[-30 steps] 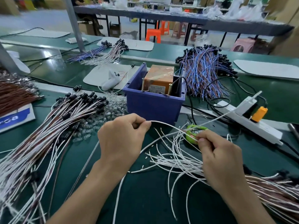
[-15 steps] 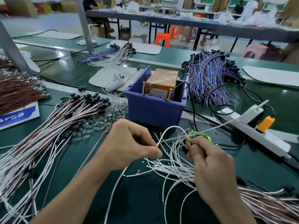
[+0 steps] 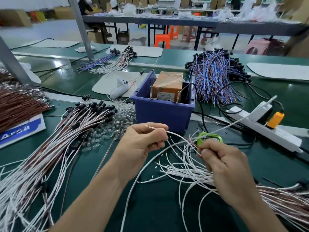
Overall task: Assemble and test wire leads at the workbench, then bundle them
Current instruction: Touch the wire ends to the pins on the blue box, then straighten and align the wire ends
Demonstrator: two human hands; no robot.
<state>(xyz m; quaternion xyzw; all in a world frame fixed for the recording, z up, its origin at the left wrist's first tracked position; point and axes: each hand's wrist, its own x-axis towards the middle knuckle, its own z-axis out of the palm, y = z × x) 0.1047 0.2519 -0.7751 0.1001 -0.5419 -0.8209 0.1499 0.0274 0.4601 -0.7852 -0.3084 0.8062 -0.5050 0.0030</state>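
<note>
Pinching a single white wire (image 3: 173,133) between thumb and forefinger, our left hand (image 3: 143,141) is raised over the middle of the green worktop (image 3: 155,208). The wire's bare tip pokes out above the knuckles, and its long tail loops down toward the near edge. Our right hand (image 3: 224,166) is curled, thumb and forefinger nipping the end of another thin wire. That wire rises from the loose white wires (image 3: 177,170), which lie fanned on the worktop under and just left of that hand. Just beyond the right fingertips sits a small green object (image 3: 211,136); we cannot tell what it is. Behind both hands, toward the far side, stands a blue bin (image 3: 160,114) holding an orange-brown box (image 3: 167,84). Toward the right edge lies a white power strip (image 3: 270,131) with an orange plug (image 3: 275,119) in it. From the near left corner a thick bundle of brown-and-white leads (image 3: 55,156) with black caps fans toward the bin. A heap of small clear bulbs (image 3: 110,129) lies between that bundle and the bin. Blue-and-purple leads (image 3: 214,77) are piled beyond the bin, toward the far right.
</note>
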